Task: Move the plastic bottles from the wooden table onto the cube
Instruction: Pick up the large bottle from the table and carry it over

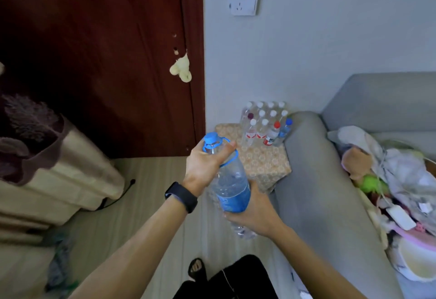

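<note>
While both hands carry it, the big bottle (232, 188) hangs tilted in mid-air, cap end up and forward, in front of the cube (266, 164) and not touching it.

Hands:
- left hand (207, 160) wraps the neck just under the blue cap, thumb laid across the shoulder, a black wristband (181, 196) on the wrist
- right hand (253, 211) cups the lower body from underneath, fingers curled under the base
- hands apart, one at each end of the bottle, both clamped on it

Materials and shapes:
- big bottle: clear ribbed plastic, blue label band, blue carry loop at the neck
- cube: boxy and square-edged, with a beige floral-print surface
- small bottles (266, 122): clear plastic, mostly white caps, plus one red, one blue and one dark; upright in tight rows on the back part of the cube's top, toward the wall (306, 39)

Edges and room:
- front strip of the cube's top is bare
- the cube's right side sits against the rounded grey arm of the sofa (313, 180)
- dark red-brown door (106, 63) stands behind and to the left of the cube
- pale plank floor (153, 204) lies open in front of the door and left of the cube
- cloth-draped furniture (66, 169) at far left, well apart
- soft clutter (396, 180) piled on the sofa seat
</note>
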